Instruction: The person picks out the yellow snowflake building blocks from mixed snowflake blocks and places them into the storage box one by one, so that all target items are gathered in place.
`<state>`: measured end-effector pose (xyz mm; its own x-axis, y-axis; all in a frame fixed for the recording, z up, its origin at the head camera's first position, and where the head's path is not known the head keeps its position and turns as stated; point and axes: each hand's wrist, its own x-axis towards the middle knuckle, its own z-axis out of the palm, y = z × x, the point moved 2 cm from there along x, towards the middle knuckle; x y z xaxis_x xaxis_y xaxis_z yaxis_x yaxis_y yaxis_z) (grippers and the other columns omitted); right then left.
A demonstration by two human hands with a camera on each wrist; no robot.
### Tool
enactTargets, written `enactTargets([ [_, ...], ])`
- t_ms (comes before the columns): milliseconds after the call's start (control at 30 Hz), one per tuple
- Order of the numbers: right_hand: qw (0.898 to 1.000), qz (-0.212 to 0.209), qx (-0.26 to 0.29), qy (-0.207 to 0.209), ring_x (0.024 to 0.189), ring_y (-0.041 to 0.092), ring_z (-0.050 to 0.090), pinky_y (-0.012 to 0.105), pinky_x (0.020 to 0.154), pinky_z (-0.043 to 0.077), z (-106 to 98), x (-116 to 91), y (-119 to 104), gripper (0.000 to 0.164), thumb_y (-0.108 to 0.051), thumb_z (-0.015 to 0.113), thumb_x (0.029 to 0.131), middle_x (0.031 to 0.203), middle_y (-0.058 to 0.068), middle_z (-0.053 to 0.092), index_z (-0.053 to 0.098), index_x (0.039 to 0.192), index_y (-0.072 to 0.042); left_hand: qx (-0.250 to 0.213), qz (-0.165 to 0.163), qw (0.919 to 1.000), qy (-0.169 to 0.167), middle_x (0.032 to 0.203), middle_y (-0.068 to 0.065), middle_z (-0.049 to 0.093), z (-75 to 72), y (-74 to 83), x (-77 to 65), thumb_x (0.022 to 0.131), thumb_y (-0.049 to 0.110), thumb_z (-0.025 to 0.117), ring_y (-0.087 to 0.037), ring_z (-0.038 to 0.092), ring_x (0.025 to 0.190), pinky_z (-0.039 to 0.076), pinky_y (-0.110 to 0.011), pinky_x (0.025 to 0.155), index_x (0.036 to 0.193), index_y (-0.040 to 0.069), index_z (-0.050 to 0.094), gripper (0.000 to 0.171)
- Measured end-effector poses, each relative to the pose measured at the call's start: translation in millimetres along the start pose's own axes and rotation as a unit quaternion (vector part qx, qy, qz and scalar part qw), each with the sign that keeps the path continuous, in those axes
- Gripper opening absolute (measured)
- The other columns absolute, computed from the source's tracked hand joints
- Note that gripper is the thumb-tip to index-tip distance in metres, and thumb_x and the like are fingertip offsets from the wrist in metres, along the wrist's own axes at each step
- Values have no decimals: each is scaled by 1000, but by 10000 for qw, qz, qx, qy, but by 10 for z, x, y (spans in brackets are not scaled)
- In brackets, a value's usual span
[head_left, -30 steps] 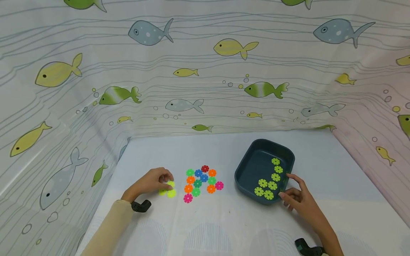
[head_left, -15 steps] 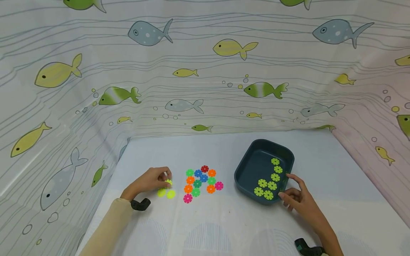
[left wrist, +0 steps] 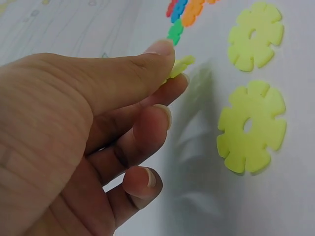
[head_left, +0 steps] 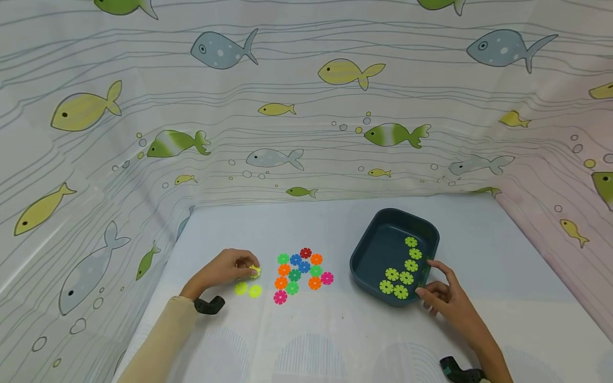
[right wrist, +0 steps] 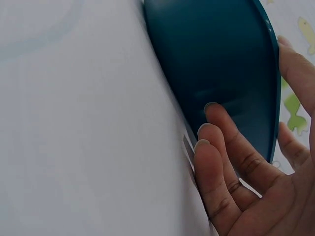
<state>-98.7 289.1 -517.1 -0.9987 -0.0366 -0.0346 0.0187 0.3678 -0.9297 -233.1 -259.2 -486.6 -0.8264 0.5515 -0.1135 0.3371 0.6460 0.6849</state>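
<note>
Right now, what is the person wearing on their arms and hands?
The left arm wears a long beige sleeve. The left hand and right hand are bare, with no gloves or rings visible. A small black device sits at each wrist.

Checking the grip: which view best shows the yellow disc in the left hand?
The left wrist view: the yellow disc sits pinched edge-on in the left hand. The head view shows a speck; the right wrist view shows nothing of it.

left hand: fingers curled, pinch grip (thumb to forefinger) | right hand: fingers spread, lightly bent
</note>
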Motion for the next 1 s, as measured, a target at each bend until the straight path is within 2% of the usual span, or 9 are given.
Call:
enactTargets([
  [300,10000,24,-23,39,73,26,66,37,60,56,2,-5,-1,80,-26,70,100,96,15,69,18,160,-21,39,70,10000,-28,97,9,70,-24,84,33,94,25,77,-16,59,82,50,-28,68,114,21,75,21],
  [400,10000,43,-40,53,73,26,66,37,60,56,4,-2,1,80,-26,71,100,96,16,69,18,161,-22,36,54,10000,-44,99,10,70,-27,119,61,94,26,78,-16,59,83,50,-27,69,115,23,75,21],
  [633,9999,55,-47,78,72,26,66,37,60,56,7,3,1,80,-27,71,100,96,16,70,18,161,-22,-3,297,9995,-98,98,8,69,-21,216,132,94,24,78,-17,59,82,50,-27,68,116,19,74,23],
  [867,10000,33,-31,79,72,26,66,37,60,56,9,3,15,80,-26,70,100,96,16,70,18,161,-22,82,208,9996,-176,96,8,68,0,279,205,94,25,78,-19,59,84,50,-27,71,117,19,74,24],
  [1000,10000,23,-18,75,72,26,66,37,60,56,13,4,-9,80,-25,71,100,95,15,70,19,161,-22,77,354,9991,-236,95,8,68,4,296,248,94,26,78,-18,59,82,50,-27,71,116,19,73,23],
])
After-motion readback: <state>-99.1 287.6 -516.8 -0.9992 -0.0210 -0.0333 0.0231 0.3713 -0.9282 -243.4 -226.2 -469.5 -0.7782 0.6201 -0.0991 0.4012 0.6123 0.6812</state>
